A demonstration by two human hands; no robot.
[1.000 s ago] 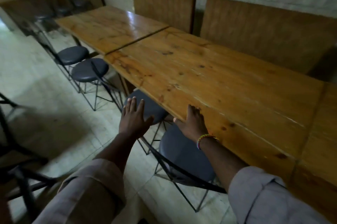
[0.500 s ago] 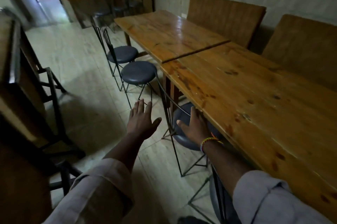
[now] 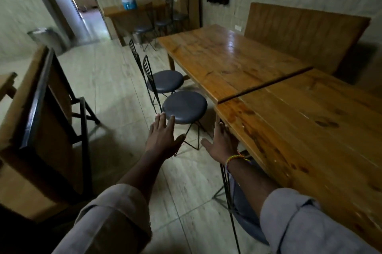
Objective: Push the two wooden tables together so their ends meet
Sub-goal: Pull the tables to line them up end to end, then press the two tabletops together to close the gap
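Wood edged with black metal fills the left of the frame, a piece of furniture close to the camera. Right of it, at lower centre, the left hand hangs over the tiled floor with straight, spread fingers, holding nothing. Just above it stands a grey round-seated chair, with a second chair beyond.

The right hand, a coloured bracelet on its wrist, lies with straight fingers against the long side edge of the near table and its thumb spread away; it grips nothing.

That table fills the right of the frame. The far table lies end to end with it at centre right, with only a thin dark line between their ends.
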